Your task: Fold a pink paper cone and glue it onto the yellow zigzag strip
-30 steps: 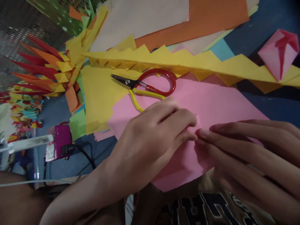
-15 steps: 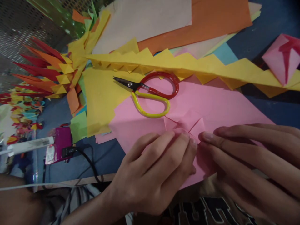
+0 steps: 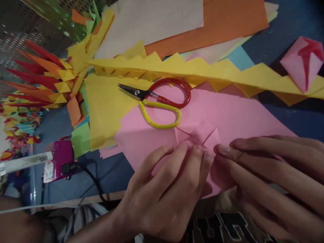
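Note:
A small folded pink paper with crossing creases and raised flaps lies on a larger pink sheet. My left hand is closed on its near side, fingertips pressing the folds down, the thumb hidden. At its right corner my right hand grips the edge between its fingertips; the lower fingers are partly hidden. Just beyond the folded piece rest scissors with one red and one yellow handle, blades pointing left.
A long yellow zigzag paper strip crosses behind the scissors to a spiky red and orange paper piece. A pink folded diamond sits at right. Orange sheets lie behind. A purple box with cables stands left.
The view has shifted slightly, so table items appear a little further left. My left fingertips have moved slightly down and left off the folds, showing a bit more of the folded pink paper.

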`<state>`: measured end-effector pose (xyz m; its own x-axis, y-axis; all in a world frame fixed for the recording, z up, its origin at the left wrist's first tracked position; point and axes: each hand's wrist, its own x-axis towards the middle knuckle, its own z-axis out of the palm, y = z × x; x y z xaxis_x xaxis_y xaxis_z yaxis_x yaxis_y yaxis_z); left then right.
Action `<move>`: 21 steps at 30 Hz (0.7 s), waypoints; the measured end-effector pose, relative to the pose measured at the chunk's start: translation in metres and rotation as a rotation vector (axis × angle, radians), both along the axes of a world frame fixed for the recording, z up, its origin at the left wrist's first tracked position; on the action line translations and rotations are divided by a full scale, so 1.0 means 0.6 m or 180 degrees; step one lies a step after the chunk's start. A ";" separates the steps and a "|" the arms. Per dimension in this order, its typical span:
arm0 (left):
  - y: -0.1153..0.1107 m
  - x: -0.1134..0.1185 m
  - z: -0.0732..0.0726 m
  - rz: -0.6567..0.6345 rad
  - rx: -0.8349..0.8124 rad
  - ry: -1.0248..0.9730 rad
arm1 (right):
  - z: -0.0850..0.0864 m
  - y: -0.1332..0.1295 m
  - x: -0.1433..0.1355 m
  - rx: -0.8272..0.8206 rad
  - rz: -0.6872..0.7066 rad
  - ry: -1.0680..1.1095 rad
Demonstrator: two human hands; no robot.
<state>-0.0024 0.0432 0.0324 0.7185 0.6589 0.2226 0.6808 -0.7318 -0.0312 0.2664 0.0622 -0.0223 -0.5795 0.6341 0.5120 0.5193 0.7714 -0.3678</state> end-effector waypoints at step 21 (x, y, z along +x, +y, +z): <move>0.072 0.004 0.028 -0.0018 -0.0273 -0.0979 | 0.018 0.000 -0.012 0.0282 -0.0262 0.0364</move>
